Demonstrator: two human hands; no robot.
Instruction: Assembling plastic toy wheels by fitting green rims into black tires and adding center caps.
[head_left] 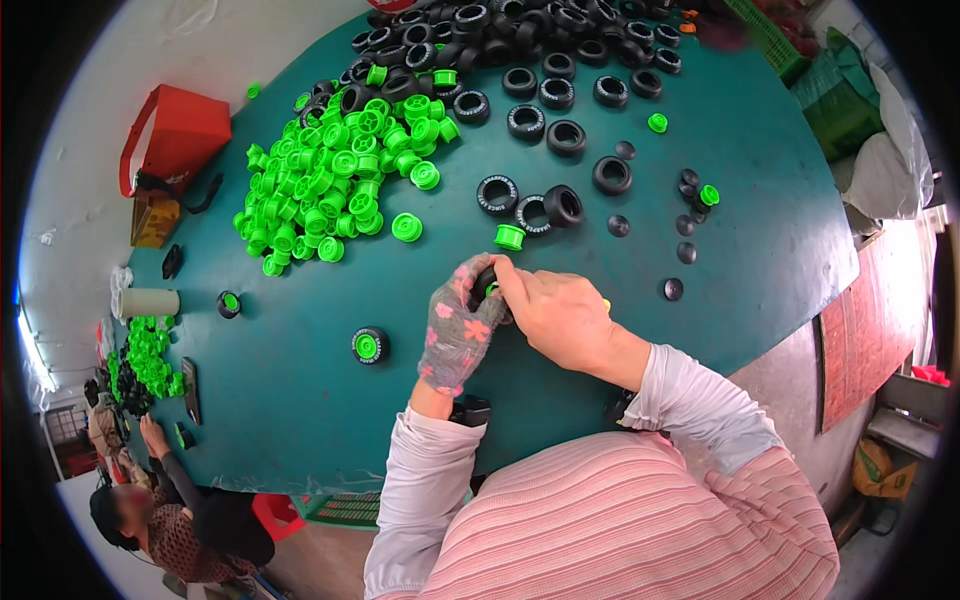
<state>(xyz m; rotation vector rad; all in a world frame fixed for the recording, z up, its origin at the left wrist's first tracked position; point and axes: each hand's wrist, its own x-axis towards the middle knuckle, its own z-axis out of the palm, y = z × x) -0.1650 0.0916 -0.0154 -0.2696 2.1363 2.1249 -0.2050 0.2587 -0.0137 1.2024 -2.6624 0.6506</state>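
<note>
A pink striped shirt is nearest; beyond, the gloved left hand and bare right hand clasp a black tire in their fingers, a green hub showing.

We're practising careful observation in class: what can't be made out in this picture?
All in the head view:
Black tyre: largely covered by the left hand and right hand.
Right hand's grip: some fingers hidden behind its own back.
Yellow thing: too little shows past the right hand.
Tyre pile: cut off by the top edge.
</note>
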